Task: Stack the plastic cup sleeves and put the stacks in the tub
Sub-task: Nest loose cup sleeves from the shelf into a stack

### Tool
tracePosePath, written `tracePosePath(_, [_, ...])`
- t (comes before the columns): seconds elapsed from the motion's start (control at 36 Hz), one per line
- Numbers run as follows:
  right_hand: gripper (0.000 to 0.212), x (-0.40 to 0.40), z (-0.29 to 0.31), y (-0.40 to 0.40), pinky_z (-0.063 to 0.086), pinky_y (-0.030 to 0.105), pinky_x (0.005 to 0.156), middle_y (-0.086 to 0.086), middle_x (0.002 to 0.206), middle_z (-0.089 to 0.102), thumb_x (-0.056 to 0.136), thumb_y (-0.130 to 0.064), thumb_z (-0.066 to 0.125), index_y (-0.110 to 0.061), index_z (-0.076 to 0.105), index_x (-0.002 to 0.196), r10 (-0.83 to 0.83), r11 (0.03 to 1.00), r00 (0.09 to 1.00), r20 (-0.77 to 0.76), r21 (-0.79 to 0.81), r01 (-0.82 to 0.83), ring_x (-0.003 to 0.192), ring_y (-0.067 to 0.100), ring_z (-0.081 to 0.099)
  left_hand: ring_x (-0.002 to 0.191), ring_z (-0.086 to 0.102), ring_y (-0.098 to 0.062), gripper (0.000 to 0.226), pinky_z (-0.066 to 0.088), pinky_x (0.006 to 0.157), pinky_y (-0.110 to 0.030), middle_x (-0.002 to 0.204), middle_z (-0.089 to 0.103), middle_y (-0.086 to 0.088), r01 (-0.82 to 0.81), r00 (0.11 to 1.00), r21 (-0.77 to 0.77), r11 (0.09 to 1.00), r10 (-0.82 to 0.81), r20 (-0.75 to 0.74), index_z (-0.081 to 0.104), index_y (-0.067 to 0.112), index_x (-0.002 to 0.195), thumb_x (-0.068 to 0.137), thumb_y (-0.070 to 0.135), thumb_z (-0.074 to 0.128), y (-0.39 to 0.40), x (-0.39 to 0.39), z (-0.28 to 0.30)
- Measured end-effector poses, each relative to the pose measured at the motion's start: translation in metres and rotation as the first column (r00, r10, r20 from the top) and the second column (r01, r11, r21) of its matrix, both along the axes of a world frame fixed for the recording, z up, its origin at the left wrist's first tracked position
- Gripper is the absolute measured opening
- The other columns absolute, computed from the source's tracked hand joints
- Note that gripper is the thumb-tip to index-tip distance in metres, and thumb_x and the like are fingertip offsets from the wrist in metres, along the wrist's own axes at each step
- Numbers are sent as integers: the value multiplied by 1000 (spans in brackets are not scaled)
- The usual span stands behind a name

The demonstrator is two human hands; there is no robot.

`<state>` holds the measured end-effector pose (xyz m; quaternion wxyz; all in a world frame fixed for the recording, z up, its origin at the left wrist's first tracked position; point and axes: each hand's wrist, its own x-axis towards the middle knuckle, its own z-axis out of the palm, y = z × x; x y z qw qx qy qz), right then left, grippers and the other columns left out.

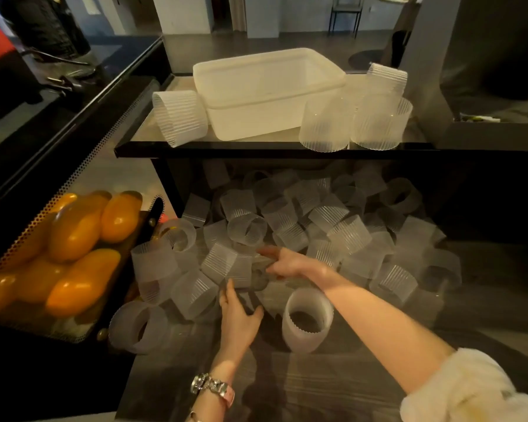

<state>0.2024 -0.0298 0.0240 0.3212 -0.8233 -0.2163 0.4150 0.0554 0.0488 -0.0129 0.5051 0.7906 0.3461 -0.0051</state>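
Note:
A heap of clear ribbed cup sleeves (314, 220) covers the lower dark surface. My right hand (284, 263) reaches into the heap and pinches a sleeve (226, 264) at its rim. My left hand (238, 318) lies just below that sleeve with fingers stretched toward it, touching its lower edge. A thicker white stack of sleeves (307, 319) stands upright under my right forearm. On the upper shelf sits the white translucent tub (269, 117). A stack of sleeves (179, 117) lies on its side to its left; other stacks (354, 123) stand to its right.
A perforated metal tray (22, 239) with several orange-yellow fruits (80, 239) stands at the left, close to the heap. The upper shelf's black front edge (256, 150) overhangs the back of the heap. A dark counter runs along the far left.

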Motion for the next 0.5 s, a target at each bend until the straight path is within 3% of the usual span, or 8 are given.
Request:
tracePosePath(0.08, [68,-1,-1,7,47,17,68,2,146,37,85,-2,50,-32,30,143,11,1000,1000,-13,-15,-11,112,18,52,142,15,-22,92,23,112,-36,156,6,-7,-7,1000,-21,1000,7,22,6,19,149,82,15,69,2,1,0])
tracePosePath(0.14, [69,-1,-1,10,50,26,84,2,147,35,85,0,49,-32,30,143,20,1000,1000,-8,-23,-20,125,22,45,142,18,-21,89,24,114,-38,155,12,-7,-4,999,-43,999,6,51,10,17,148,81,13,69,4,2,1])
tracePosePath(0.19, [68,-2,-1,11,44,35,101,2,147,36,85,2,49,-27,31,143,27,1000,999,-17,-5,-27,132,23,39,141,21,-21,87,26,114,-41,154,17,-7,-3,998,-43,999,6,62,14,16,148,81,12,68,5,2,1])
tracePosePath(0.25, [67,-1,-1,10,39,36,107,3,146,38,84,5,51,-21,31,143,20,999,999,-33,26,-19,133,21,38,140,23,-21,85,27,114,-40,154,18,-7,8,997,-26,1000,-6,75,16,16,148,81,11,69,6,3,0])
tracePosePath(0.39, [71,-4,-2,2,38,26,102,4,145,38,81,-2,63,-21,32,143,15,999,998,54,40,-17,131,21,40,136,30,-23,88,30,108,-33,152,13,-6,34,995,-51,998,-29,95,12,23,149,82,14,68,2,3,-1])
tracePosePath(0.5, [64,-4,-3,-9,37,18,92,5,139,44,81,-5,64,-16,38,138,3,998,996,85,69,-9,127,18,43,122,46,-24,87,40,105,-41,145,21,-8,31,994,-60,998,-25,104,13,27,149,82,13,67,0,4,-1])
